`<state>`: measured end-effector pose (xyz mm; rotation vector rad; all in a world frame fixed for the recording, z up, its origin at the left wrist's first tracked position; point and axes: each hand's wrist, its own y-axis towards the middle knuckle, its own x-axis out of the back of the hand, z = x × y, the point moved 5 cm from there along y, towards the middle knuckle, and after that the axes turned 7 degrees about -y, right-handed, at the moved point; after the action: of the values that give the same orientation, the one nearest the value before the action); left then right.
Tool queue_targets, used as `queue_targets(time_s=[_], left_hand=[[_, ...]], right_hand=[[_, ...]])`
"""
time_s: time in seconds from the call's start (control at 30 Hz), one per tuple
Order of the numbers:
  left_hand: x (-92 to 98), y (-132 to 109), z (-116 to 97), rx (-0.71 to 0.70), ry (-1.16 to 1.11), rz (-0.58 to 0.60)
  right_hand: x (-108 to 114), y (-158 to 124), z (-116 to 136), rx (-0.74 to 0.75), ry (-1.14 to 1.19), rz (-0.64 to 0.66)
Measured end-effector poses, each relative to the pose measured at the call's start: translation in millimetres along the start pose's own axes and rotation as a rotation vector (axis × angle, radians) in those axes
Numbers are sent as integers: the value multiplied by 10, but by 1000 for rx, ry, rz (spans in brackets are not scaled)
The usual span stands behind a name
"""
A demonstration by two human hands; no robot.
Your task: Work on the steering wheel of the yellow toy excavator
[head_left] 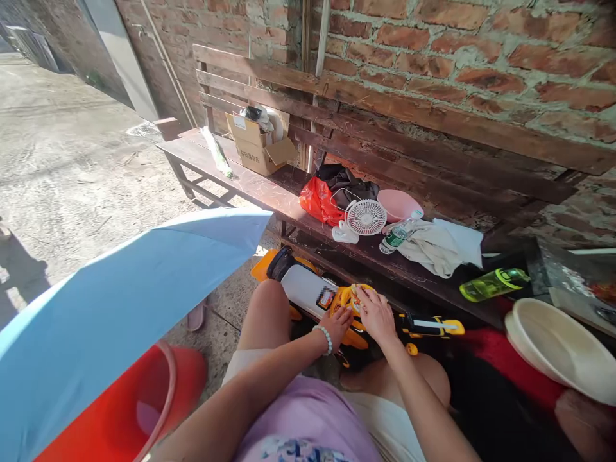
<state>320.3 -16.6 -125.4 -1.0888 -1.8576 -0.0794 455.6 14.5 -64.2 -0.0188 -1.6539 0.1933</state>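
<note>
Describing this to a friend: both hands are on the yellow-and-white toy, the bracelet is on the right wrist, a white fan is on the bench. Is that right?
No: the head view shows the bracelet on the wrist of the left hand, not the right hand. Both are on the yellow-and-white toy, and a white fan is on the bench.

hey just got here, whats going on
Someone has both hands on what looks like a yellow and white toy vehicle, in front of a wooden bench. The left hand and right hand are close together on its yellow part; whether the right hand holds something small is unclear. On the bench are a cardboard box, a red bag and a white fan.
</note>
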Motion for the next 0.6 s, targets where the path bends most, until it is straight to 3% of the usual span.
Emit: queue_targets(time_s=[0.1, 0.23, 0.33, 0.43, 0.6], left_hand=[[61, -49, -9, 19, 57, 27], [113, -58, -26, 12, 80, 12], [81, -27, -4, 16, 81, 10], [23, -3, 37, 19, 76, 25], [-20, 5, 96, -9, 86, -10]], right_hand=[[-120, 283, 277, 168, -3, 64], [-247, 476, 323, 173, -32, 79], [-227, 533, 144, 68, -65, 82], [-189, 497, -186, -130, -100, 129], [-257, 113, -540, -303, -114, 234]])
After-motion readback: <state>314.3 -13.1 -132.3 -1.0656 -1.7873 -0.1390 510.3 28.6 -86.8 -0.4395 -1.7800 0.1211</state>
